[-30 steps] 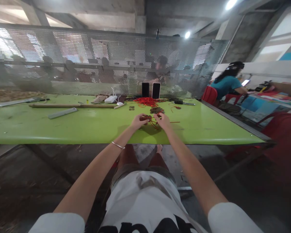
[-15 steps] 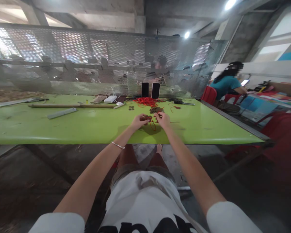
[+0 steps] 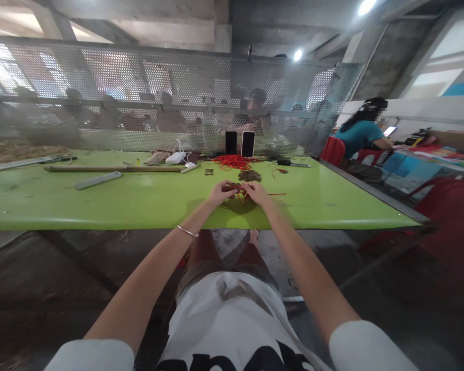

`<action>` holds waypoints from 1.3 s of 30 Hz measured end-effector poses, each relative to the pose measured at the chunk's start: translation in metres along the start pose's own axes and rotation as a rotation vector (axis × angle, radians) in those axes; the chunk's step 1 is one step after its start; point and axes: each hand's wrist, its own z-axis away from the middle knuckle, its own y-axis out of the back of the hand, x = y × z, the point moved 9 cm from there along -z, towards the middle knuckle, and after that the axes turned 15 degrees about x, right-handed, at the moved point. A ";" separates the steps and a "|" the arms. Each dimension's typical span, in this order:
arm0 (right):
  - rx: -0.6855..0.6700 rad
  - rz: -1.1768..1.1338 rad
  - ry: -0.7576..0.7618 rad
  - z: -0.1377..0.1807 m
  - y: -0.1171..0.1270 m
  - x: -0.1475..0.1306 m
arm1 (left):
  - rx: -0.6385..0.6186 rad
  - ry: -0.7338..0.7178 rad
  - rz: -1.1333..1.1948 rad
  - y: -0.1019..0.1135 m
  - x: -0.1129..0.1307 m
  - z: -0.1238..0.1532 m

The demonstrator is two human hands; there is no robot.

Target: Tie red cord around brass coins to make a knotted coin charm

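Note:
My left hand is closed round a few dark, round coins, just above the green table. A red cord runs through or round these coins and hangs in a loop between my hands. My right hand touches the cord at the coins with its fingers pinched together; the fingertips partly hide the spot. One cord end lies on the table to the right of my right hand. Just beyond my hands is a pile of brown coins. A smaller group of coins sits to the left of it.
Behind the coins lies a heap of red cords, with two phones propped upright. A corded coin piece is at right. Leftward are a white charger, a wooden stick and a metal strip. A person sits at right.
My right hand has moved slightly left, closer to my left hand, and its fingers have come down onto the coins and cord. My left hand stays in place.

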 end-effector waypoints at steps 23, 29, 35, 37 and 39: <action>0.328 -0.194 -0.250 -0.009 0.033 0.029 | -0.043 0.015 0.053 -0.007 0.001 0.003; 0.549 -0.260 -0.345 -0.007 0.056 0.043 | -0.025 0.009 0.110 -0.004 0.008 0.005; 0.656 -0.312 -0.378 -0.003 0.071 0.049 | 0.011 0.010 0.172 -0.001 0.015 0.006; 0.640 -0.319 -0.378 -0.003 0.071 0.048 | 0.022 0.019 0.185 0.000 0.014 0.005; 0.576 -0.327 -0.370 -0.004 0.065 0.044 | 0.042 0.032 0.199 0.001 0.012 0.004</action>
